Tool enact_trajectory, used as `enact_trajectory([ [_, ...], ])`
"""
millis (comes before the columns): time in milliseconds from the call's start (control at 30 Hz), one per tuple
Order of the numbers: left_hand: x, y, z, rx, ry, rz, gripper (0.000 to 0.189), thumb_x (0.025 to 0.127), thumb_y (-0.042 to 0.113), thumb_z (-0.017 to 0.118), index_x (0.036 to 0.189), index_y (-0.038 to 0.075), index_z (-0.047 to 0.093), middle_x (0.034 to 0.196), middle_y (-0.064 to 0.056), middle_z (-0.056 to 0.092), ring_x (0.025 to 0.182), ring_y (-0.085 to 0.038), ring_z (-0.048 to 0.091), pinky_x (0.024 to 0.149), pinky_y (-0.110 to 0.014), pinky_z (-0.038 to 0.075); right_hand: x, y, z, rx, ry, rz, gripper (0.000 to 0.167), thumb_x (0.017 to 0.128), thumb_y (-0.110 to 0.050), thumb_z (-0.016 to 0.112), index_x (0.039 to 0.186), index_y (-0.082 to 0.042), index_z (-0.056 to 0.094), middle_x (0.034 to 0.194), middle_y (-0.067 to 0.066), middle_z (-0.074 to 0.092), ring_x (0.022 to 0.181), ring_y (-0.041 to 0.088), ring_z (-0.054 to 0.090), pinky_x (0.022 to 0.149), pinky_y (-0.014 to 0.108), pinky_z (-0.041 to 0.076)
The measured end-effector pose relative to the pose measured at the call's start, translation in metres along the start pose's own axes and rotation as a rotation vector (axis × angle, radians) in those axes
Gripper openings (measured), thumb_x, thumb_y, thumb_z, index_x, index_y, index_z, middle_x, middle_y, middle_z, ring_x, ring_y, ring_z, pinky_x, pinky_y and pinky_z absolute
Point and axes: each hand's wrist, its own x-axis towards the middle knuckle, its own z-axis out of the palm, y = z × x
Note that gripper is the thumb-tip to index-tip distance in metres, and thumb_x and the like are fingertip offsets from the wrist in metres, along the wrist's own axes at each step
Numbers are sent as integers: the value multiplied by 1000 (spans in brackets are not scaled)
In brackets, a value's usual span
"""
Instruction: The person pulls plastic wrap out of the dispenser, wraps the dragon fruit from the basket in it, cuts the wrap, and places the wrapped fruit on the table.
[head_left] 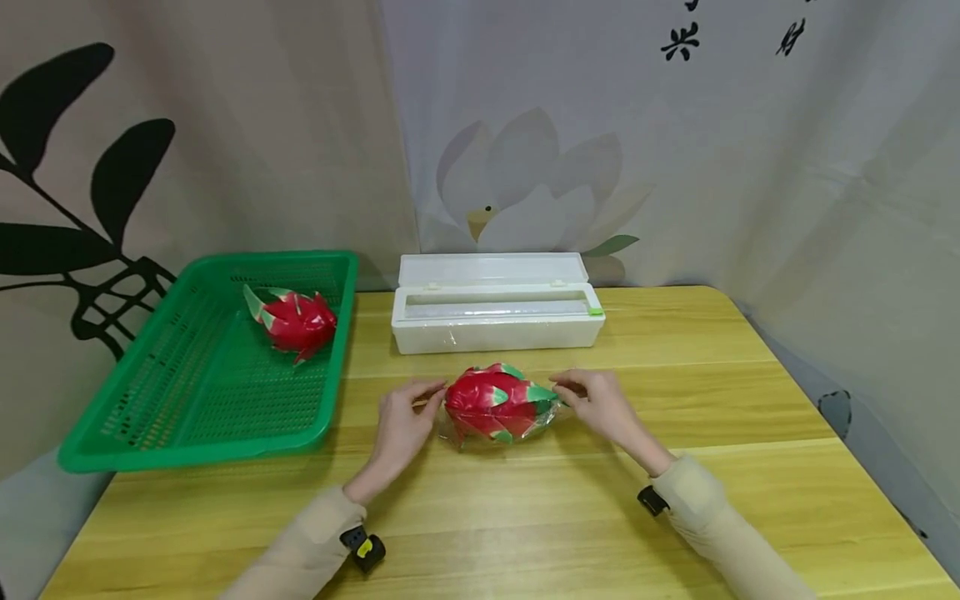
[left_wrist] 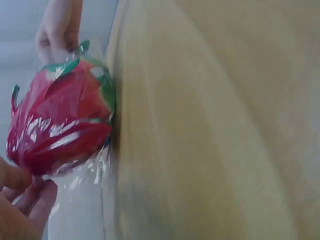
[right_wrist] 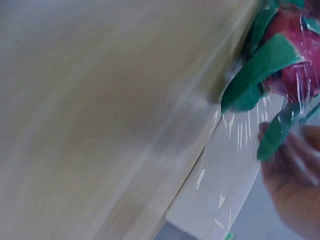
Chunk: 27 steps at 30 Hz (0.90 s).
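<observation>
A red dragon fruit [head_left: 487, 408] with green-tipped scales lies in clear plastic wrap [head_left: 542, 422] on the wooden table. At its rounded left end, my left hand [head_left: 403, 423] pinches the wrap between thumb and fingers. My right hand [head_left: 602, 406] pinches the film at the leafy right end, close to the green tips. In the left wrist view, shiny film [left_wrist: 95, 172] stretches over the fruit and hangs loose beside the fingers. The right wrist view shows creased film [right_wrist: 242, 132] drawn taut around long green scales [right_wrist: 262, 75].
A white cling film box [head_left: 495, 337] with its lid raised stands behind the fruit, a film roll inside. At the left, a green plastic basket [head_left: 202, 400] holds another dragon fruit [head_left: 300, 323]. A printed curtain [head_left: 300, 167] hangs behind the table.
</observation>
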Motion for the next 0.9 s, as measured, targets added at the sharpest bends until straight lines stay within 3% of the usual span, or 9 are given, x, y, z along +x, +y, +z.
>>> enact_trajectory([
  [133,-6,1,2,-65,-10,12,25,89,-1,60,114,-1,65,109,-20,69,97,-31,69,79,-25,58,-8,2,-3,11,-71,-167,37,92,-13,62,126,-2,59,104,14,71,89,23,70,78,35,58],
  [300,-13,3,4,-54,-125,12,33,97,18,54,125,2,56,125,-16,59,113,-30,61,89,-30,55,-15,3,-4,-112,-133,-289,51,87,-22,69,134,-10,54,111,10,65,94,20,65,80,36,57],
  [433,-14,3,8,-20,-185,18,44,93,29,60,127,2,51,128,-13,51,116,-29,57,93,-32,54,-14,1,1,-167,-108,-287,47,88,-22,68,132,-12,57,108,9,66,91,18,65,78,32,58],
  [567,-10,4,10,2,-171,37,42,90,26,65,122,1,53,122,-13,54,111,-26,59,90,-31,55,-9,-1,6,-192,-48,-285,38,87,-17,68,124,-9,63,95,7,69,78,11,63,69,23,56],
  [667,-5,5,11,24,-157,54,36,90,24,64,117,2,55,117,-13,57,107,-25,60,87,-31,56,-4,0,9,-168,-24,-291,34,86,-11,68,119,-5,66,84,6,68,64,5,54,57,16,50],
  [900,8,9,11,36,-128,15,36,90,27,64,117,4,57,111,-12,63,102,-25,62,87,-35,56,11,2,7,-80,-73,-232,27,88,-9,65,112,1,68,73,8,66,55,0,38,47,15,39],
])
